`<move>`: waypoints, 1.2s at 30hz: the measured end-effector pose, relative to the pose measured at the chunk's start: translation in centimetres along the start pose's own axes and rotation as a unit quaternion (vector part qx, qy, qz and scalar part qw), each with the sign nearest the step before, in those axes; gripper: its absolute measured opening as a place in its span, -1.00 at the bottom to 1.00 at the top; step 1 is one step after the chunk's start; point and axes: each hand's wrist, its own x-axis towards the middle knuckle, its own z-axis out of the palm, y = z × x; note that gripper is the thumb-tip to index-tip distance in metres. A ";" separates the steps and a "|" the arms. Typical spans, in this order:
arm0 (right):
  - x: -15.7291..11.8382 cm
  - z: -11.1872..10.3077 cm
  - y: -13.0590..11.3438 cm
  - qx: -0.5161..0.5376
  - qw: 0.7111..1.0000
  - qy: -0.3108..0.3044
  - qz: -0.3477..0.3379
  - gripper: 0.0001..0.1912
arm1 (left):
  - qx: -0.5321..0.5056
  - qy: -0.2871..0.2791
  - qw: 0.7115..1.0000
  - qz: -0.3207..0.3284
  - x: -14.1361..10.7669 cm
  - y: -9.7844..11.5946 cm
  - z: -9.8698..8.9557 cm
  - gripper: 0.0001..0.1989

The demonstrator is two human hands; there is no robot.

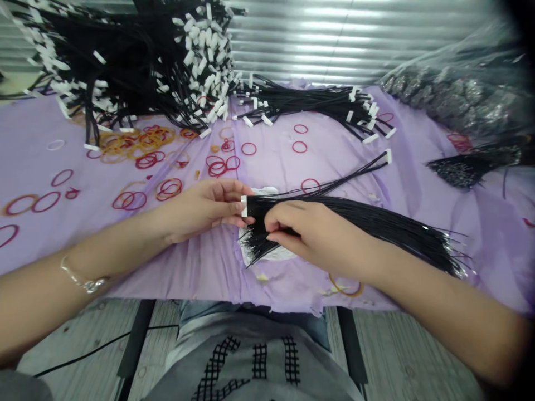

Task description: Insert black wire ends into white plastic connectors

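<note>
While your left hand pinches a small white connector between thumb and fingertips, the head view shows your right hand closed on a bundle of black wires just beside it, fingers curled tight over the strands. Neither hand is open, and both are working at the connector end! The bundle's long axis runs from that connector out toward the lower right, passing under your right forearm and ending in fanned, silvery wire tips. Your left hand is nearest the connector, your right nearest the long free length. A short tuft of wire ends pokes out below your right hand, over a white sheet of paper. Red rubber bands lie scattered on the purple cloth, with a heap of connector-tipped black wires at the back.
</note>
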 end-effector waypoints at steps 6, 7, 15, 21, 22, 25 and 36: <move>0.2 0.4 0.5 0.041 0.996 0.067 -0.035 -0.86 | -0.026 -0.016 1.000 0.000 0.0 -0.1 -0.2 -0.83; 0.2 0.5 0.4 0.047 0.995 0.079 -0.041 -0.87 | -0.030 -0.019 0.999 0.002 0.0 -0.1 -0.2 -0.82; 0.0 0.3 -0.4 0.066 0.993 0.094 0.013 -0.82 | -0.037 -0.021 0.999 -0.004 0.1 -0.1 -0.3 -0.84; 0.5 -0.2 0.4 0.121 0.980 0.120 0.107 -0.84 | -0.013 -0.009 1.000 -0.012 0.1 -0.2 -0.3 -0.76; 0.6 -0.1 0.5 0.130 0.978 0.118 0.116 -0.85 | -0.008 -0.017 1.000 -0.010 0.1 -0.3 -0.4 -0.76; 0.8 0.0 0.8 0.157 0.973 0.105 0.137 -0.88 | 0.004 -0.027 1.000 0.002 0.2 -0.5 -0.5 -0.77; 1.0 0.6 0.6 0.148 0.971 0.140 0.124 -0.88 | 0.027 -0.022 0.999 0.015 0.2 -0.7 -0.5 -0.79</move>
